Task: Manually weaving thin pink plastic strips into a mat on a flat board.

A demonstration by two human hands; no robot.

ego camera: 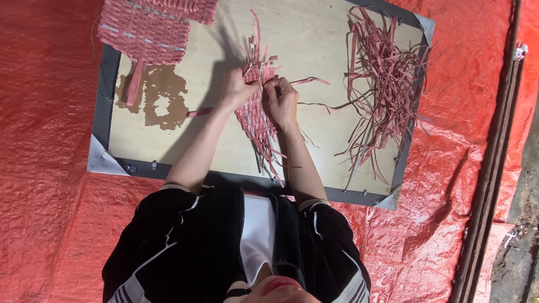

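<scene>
Weaving in hand: narrow woven piece (255, 115) of pinkish-red strips, lying lengthwise at the middle of a pale board (314, 45), loose strip ends fanning out at its far and near ends

Left hand (238, 90): fingers clenched on strips at the far left edge of the woven piece, wrist resting on the board

Right hand (281, 101): fingers pinched on strips at the far right edge of the same piece, just beside the left hand, nearly touching it; one long strip (314, 81) trails from this hand toward the right

Loose strips (384, 78): tangled heap of the same pinkish-red material, on the right part of the board, well apart from the hands, some ends hanging over the edge

Finished mat (149, 28): wider woven panel, same colour, at the far left corner, partly overhanging the board

Brown patch (163, 95): irregular stain or worn area on the board surface, just below the mat

Grey frame (104, 106): edging round the board, with lighter corner pieces

Red tarp (50, 196): crinkled sheet under the board, covering the floor on all sides
</scene>
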